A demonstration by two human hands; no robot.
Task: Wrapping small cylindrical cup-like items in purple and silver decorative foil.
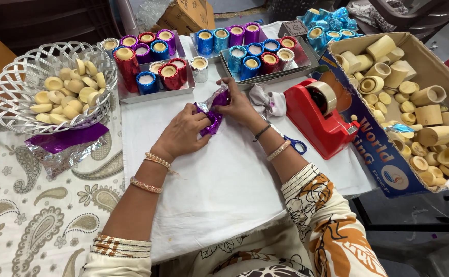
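While both hands meet at the middle of the white cloth (224, 190), here is how things lie, near to far:

Left hand (183, 134): fingers closed on the purple foil (213, 115), pinching it tight around a small piece I cannot see.
Right hand (238, 102): fingers curled over the foil's top, pressing it down.
Spare foil: 1 purple sheet (65, 138) beside the basket, within reach.
Scissors (297, 146): 1 pair, half hidden by the right forearm.
Tape dispenser (319, 115): 1, red, just right of the hands.
Basket (8, 82): 1, white, heaped with pale discs.
Trays (152, 92): 3 that I can count, holding foil-wrapped cups upright in rows.
Cardboard box (388, 159): 1, full of bare cups.
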